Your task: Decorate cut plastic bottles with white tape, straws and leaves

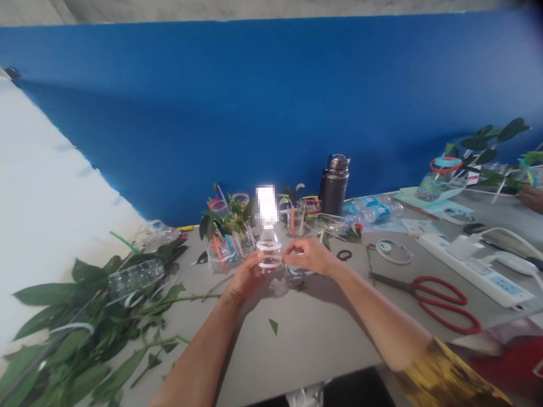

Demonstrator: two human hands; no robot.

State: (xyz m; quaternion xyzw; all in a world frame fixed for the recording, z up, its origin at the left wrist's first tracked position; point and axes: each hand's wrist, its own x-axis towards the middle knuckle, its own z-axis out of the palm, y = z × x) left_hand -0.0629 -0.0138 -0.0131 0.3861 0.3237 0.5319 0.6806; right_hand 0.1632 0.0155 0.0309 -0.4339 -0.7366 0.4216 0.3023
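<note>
In the middle of the table I see a clear plastic bottle (270,249) with white bands running around it. My left hand (248,274) is closed around its lower left side and keeps it upright. At the bottle's right side, my right hand (307,255) has thumb and fingers pinched together at the level of the bands. What they pinch is too small to make out. A pale loop (300,272) shows just below the right fingers. A blurred bright patch covers the area above the bottle's neck.
Cut leafy branches (76,333) and a clear bottle (136,278) lie left. Cups with plants and straws (223,249) stand behind, beside a dark thermos (335,185). Red-handled scissors (441,299), a tape roll (392,251) and a power strip (475,271) lie right. Another person's hand (532,198) shows far right.
</note>
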